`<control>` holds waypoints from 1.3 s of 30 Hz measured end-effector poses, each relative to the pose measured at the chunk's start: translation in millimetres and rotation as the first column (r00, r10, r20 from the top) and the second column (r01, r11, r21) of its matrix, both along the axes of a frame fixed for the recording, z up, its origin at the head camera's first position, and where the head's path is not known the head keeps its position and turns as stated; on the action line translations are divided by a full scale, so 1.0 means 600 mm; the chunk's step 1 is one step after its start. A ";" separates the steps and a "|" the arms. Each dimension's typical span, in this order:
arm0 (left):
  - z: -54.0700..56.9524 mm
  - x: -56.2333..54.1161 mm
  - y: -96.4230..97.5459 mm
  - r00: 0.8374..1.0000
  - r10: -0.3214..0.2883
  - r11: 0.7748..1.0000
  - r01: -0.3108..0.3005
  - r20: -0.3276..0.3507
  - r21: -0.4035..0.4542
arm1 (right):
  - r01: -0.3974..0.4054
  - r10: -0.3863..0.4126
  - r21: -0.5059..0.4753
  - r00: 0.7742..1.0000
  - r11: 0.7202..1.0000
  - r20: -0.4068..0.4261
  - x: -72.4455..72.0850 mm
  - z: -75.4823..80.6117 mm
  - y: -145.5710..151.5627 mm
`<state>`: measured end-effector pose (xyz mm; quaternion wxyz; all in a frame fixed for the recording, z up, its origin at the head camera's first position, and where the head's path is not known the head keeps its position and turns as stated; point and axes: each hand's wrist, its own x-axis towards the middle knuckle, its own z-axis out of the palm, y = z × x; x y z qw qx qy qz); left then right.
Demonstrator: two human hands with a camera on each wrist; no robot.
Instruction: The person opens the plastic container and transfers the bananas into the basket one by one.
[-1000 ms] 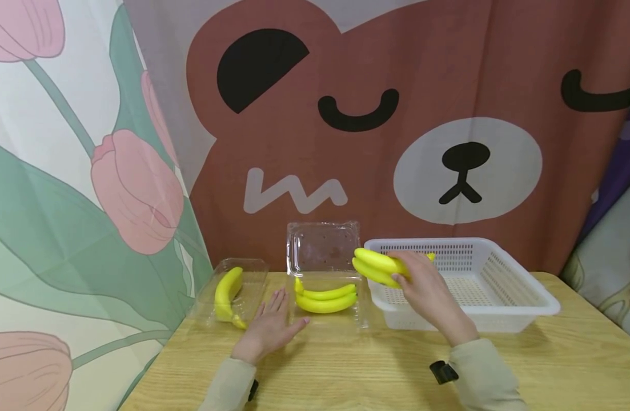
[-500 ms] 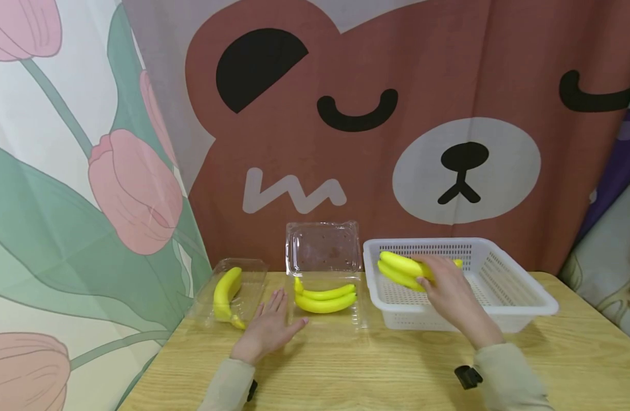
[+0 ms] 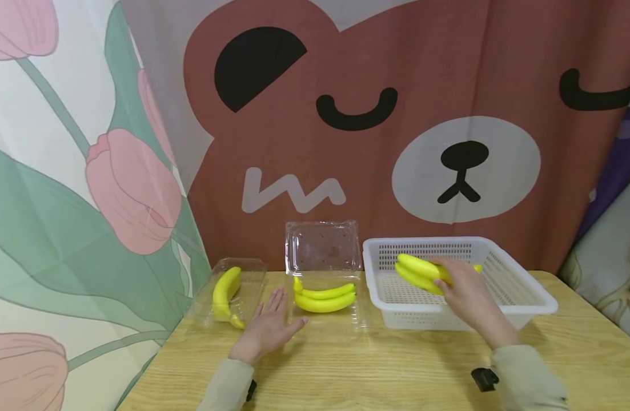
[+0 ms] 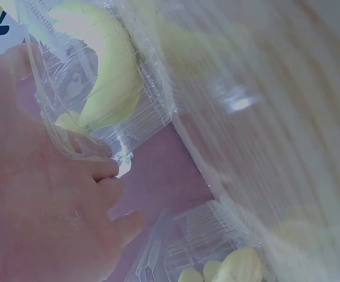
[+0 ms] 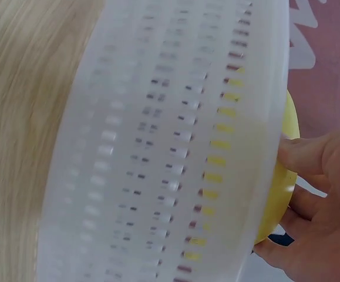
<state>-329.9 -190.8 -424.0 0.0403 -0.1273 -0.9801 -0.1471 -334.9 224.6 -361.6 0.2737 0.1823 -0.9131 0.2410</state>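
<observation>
My right hand point(image 3: 471, 294) grips a bunch of yellow bananas point(image 3: 420, 273) over the white perforated plastic basket point(image 3: 422, 321). In the right wrist view the basket wall hides most of this bunch. My left hand point(image 3: 265, 332) lies with straight fingers between two clear plastic containers. The middle clamshell point(image 3: 322, 248) has its lid raised and a bunch of bananas point(image 3: 326, 301) inside. In the left container point(image 3: 255, 271) lies a banana bunch point(image 3: 226, 291) seen end-on, so its count is unclear. The left wrist view has the left hand point(image 4: 46, 182) beside this container's edge; contact is uncertain.
Everything stands on a light wooden table point(image 3: 345, 371). Close behind it hangs a brown bear curtain point(image 3: 294, 154), with a tulip-printed curtain point(image 3: 135, 194) on the left. The basket's rim is raised around its inside.
My right hand has carried the bananas rightward, from the basket's left rim to over its inside. The left hand and both clear containers have stayed put.
</observation>
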 end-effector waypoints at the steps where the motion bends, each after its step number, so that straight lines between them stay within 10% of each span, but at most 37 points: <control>1: 0.000 0.000 0.000 1.000 0.001 1.000 -0.001 0.000 -0.002 | 0.004 -0.004 0.002 1.000 1.000 0.010 0.000 -0.001 0.005; 39: -0.001 -0.001 0.003 1.000 0.005 1.000 -0.005 0.009 0.017 | 0.054 -0.056 0.023 0.994 0.998 0.090 -0.010 -0.029 0.036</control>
